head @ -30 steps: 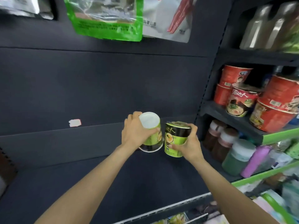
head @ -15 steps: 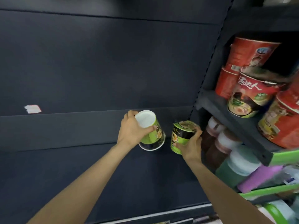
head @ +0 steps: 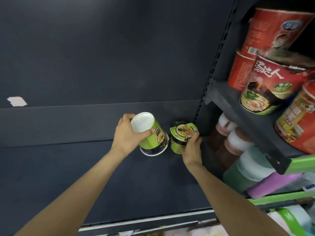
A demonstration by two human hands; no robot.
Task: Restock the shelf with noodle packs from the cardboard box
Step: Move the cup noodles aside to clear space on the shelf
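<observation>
Two green noodle cups are at the back right of a dark shelf point(head: 71, 176). My left hand point(head: 125, 138) grips an upside-down cup point(head: 150, 133) near its white base, with its lid end down near the shelf board. My right hand point(head: 191, 150) holds the second cup point(head: 181, 135), which is lid up and tilted, close to the shelf's right upright point(head: 209, 82). The two cups nearly touch. The cardboard box is out of view.
Red noodle bowls point(head: 271, 82) crowd the neighbouring shelf at upper right. Below them stand jars with white lids point(head: 238, 138) and a purple pack point(head: 272, 184). A white sticker scrap point(head: 17, 101) marks the back wall at left. The shelf's front rail point(head: 153, 220) runs along the bottom.
Both hands have moved the cups deeper and lower toward the back right corner. The right cup has come closer to the upright and shows its lid more. The view has dropped.
</observation>
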